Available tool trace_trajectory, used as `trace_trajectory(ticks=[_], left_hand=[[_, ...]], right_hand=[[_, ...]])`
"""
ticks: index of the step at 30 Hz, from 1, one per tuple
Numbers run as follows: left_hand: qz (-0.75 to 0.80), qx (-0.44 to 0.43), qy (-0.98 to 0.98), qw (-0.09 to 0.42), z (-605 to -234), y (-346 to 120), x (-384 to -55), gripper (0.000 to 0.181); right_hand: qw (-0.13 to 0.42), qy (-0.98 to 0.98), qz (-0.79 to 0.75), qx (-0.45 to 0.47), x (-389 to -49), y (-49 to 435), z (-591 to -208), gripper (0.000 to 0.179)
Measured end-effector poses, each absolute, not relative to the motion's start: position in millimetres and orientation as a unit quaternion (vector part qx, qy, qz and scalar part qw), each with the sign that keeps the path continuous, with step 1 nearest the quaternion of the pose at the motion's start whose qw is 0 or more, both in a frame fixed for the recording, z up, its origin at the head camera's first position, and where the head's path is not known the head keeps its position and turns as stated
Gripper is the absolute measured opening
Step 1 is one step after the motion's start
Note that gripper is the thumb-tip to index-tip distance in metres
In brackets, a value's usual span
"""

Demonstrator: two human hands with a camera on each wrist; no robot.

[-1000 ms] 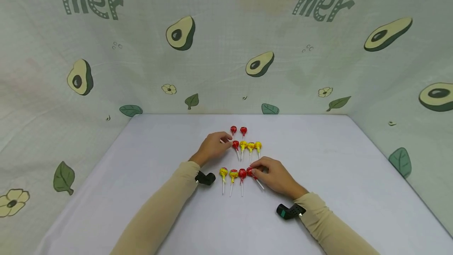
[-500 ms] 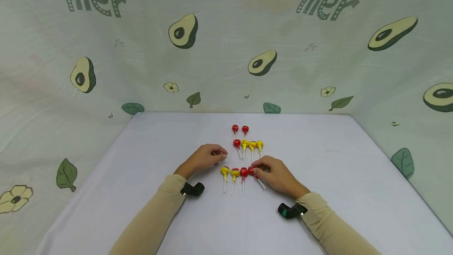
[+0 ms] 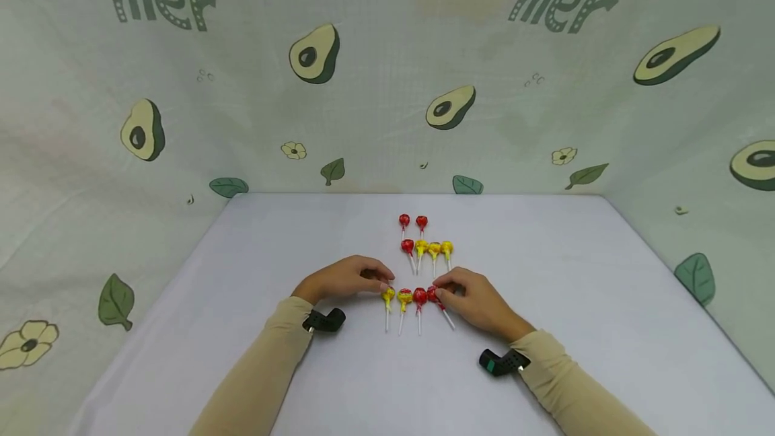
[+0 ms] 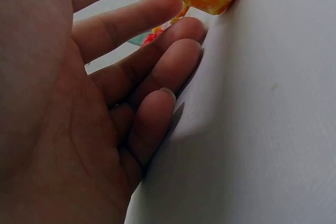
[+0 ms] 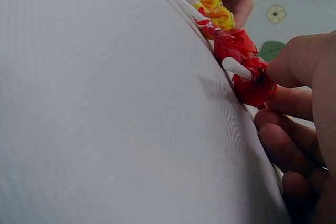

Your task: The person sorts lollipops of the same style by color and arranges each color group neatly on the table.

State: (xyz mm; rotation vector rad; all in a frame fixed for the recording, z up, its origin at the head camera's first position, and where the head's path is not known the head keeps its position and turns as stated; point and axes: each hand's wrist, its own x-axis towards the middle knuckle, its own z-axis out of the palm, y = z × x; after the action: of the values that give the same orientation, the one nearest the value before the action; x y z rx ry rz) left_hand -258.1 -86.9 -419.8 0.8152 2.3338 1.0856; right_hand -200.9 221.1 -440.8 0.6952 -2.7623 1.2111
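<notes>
Pale printed backdrop (image 3: 375, 126) fills the top half of the frame, with white table (image 3: 533, 254) below. Tan left sleeve (image 3: 254, 369) comes in from lower left, tan right sleeve (image 3: 575, 382) from lower right; black left wrist camera (image 3: 327, 320), black right wrist camera (image 3: 502, 362).

Left hand (image 3: 345, 278), left of frame centre: fingers loosely bent, index tip at the yellow end lollipop (image 3: 389, 294). Thumb tip is cut off in the left wrist view, so can't tell if it's pinched or just touched. Right hand (image 3: 475, 298), right of centre: thumb and index closed on the head of the red end lollipop (image 5: 252, 90), other fingers curled under, no gap at the pinch.

Front row, lower centre: those two at the ends, inner yellow lollipop (image 3: 404, 296) and inner red lollipop (image 3: 420, 296) between. Red end one tilts, stick toward lower right. Behind it, middle row: one red lollipop (image 3: 408, 246), then three yellow lollipops (image 3: 434, 248). Farthest back, two red lollipops (image 3: 413, 221), well apart from the hands.

Step looks like squaring up the front row from both ends. Next move likely calls for straightening the tilted stick and a light release, neighbours unbumped.
</notes>
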Motion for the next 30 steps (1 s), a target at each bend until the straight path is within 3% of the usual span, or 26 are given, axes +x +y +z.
trace_trajectory(ticks=[30], left_hand=[[0.379,0.303,0.846,0.219,-420.6,-85.0,-254.0,0.016]], right_hand=[[0.027,-0.89,0.39,0.236,-201.5,223.1,-444.7,0.014]])
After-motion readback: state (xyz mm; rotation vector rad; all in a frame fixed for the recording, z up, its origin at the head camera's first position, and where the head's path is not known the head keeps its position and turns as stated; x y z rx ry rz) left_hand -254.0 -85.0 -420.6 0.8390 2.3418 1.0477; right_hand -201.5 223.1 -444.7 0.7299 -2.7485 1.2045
